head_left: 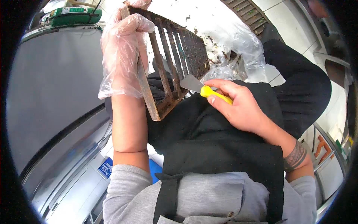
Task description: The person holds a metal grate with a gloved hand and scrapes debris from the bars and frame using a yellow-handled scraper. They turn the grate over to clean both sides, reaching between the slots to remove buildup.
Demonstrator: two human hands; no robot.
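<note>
On my screen the fingers [140, 24] of the left hand [123, 48] are curled tight over the top edge of a metal grate [186, 48], and they grip it through a loose, transparent plastic glove [115, 74]. The grate is brown with rust or burnt grease (I cannot tell which one) and it stands tilted in front of the body, with its lower corner close to the lap.

The fingers [220, 84] of the right hand [238, 106] are bare and closed around the yellow handle of a scraper [204, 90]. The thumb lies along the top of the handle. The grey blade points to the left and it touches the lower bars of the grate, near the bottom edge.

Under both hands I see a black apron [209, 142] over a grey shirt, and dark trousers on the right knee. The right forearm has a dark tattoo [296, 156] just above the wrist.

Behind the grate, a crumpled clear plastic bag [242, 44] lies on the white tiled floor [283, 18], with dark crumbs on it and around it. At the left side stands a big steel appliance [56, 86] with a smooth grey front, just beside the left arm.
</note>
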